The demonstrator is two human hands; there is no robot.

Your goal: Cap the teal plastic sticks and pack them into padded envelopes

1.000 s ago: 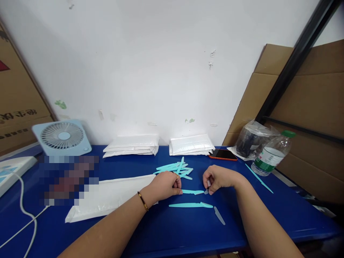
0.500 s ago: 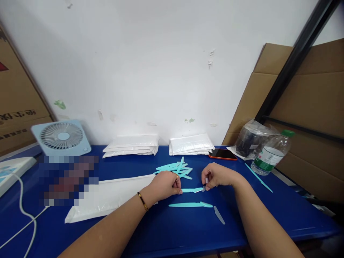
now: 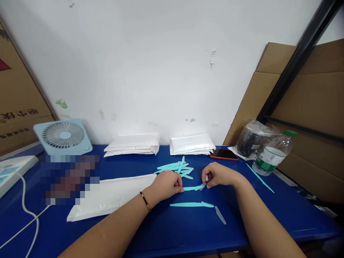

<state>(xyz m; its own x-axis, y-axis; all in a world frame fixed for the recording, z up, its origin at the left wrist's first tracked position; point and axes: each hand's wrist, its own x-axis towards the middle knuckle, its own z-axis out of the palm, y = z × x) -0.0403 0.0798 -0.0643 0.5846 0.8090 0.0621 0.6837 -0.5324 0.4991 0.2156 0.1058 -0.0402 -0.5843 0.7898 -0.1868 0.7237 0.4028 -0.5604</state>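
Note:
My left hand (image 3: 169,184) pinches the left end of a turquoise razor (image 3: 190,188) just above the blue table. At the razor's right end, the fingers of my right hand (image 3: 217,175) are closed on a small translucent cover (image 3: 203,186), which overlaps the blade end. Below them lies another turquoise razor (image 3: 188,204), with a loose translucent cover (image 3: 220,215) to its right. A pile of turquoise razors (image 3: 177,167) lies behind my left hand. One more razor (image 3: 260,177) lies apart at the right.
A white padded envelope (image 3: 113,195) lies left of my hands. White envelope stacks (image 3: 131,144) (image 3: 192,144) and a phone (image 3: 223,154) stand along the wall. A bottle (image 3: 274,154) and bagged cup (image 3: 248,141) are right; a fan (image 3: 63,136) is left.
The translucent cover has moved left over the blade end of the held razor, and that razor now tilts slightly. Both hands stay nearly in place; the whole view has shifted a little.

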